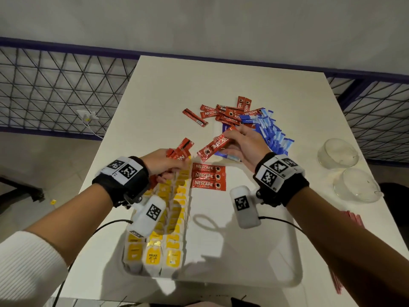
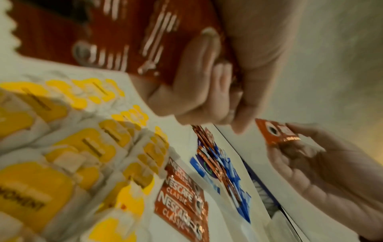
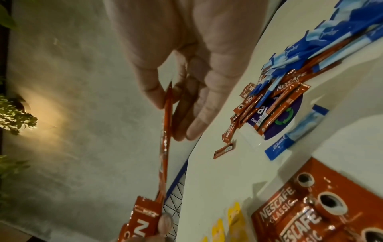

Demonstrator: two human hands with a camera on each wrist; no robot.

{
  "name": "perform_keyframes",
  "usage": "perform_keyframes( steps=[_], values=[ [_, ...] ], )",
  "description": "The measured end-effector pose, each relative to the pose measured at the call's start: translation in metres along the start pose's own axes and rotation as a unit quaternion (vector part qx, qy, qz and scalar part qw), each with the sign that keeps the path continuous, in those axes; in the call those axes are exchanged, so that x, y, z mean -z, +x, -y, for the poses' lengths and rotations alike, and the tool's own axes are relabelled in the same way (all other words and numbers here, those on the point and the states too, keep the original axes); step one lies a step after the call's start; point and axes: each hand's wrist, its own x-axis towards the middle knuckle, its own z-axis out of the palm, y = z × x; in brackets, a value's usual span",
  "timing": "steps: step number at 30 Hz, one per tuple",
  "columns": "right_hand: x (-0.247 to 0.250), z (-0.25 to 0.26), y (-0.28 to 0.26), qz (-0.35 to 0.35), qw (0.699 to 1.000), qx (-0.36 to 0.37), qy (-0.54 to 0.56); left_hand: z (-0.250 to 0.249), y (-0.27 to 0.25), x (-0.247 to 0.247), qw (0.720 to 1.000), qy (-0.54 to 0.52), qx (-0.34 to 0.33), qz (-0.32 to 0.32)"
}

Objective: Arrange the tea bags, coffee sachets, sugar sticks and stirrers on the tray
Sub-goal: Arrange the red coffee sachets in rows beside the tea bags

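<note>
We see a white tray (image 1: 276, 278) holding rows of yellow tea bags (image 1: 168, 218) and three flat red sachets (image 1: 208, 176); left hand (image 1: 163, 162) grips a sachet bundle (image 1: 180, 149), right hand (image 1: 245, 147) pinches one sachet (image 1: 213, 146)

My right hand (image 3: 186, 68) pinches a thin red foil coffee sachet (image 3: 167, 131) edge-on. Red sachets and blue paper sugar sticks (image 3: 323, 41) lie heaped on the white worktop (image 3: 213, 176).

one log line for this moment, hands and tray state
left hand: holds coffee sachets | right hand: pinches one sachet | tray: tea bags, three sachets | sugar sticks: on table
</note>
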Motion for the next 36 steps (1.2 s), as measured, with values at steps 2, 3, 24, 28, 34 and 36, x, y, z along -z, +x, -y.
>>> perform_keyframes(
  steps=[2,3,24,28,34,36],
  values=[
    [0.000,0.002,-0.001,0.013,0.999,0.000,-0.039,-0.002,0.001,0.002,1.000,-0.010,0.001,-0.027],
    [0.000,0.001,-0.001,0.027,0.997,-0.003,-0.078,-0.003,0.001,0.001,0.999,-0.013,0.000,-0.032],
    [0.022,-0.044,-0.010,0.136,0.958,-0.089,-0.236,-0.004,-0.009,-0.028,0.995,-0.062,-0.005,-0.075],
    [0.034,-0.056,-0.015,0.103,0.970,-0.109,-0.192,0.004,-0.008,-0.027,0.997,-0.015,0.018,-0.069],
    [0.050,-0.072,-0.022,0.086,0.962,-0.146,-0.213,0.008,-0.002,-0.017,0.994,0.011,0.018,-0.104],
    [0.052,-0.076,-0.024,0.094,0.951,-0.158,-0.249,0.009,-0.001,-0.012,0.994,0.013,0.016,-0.103]
  ],
)
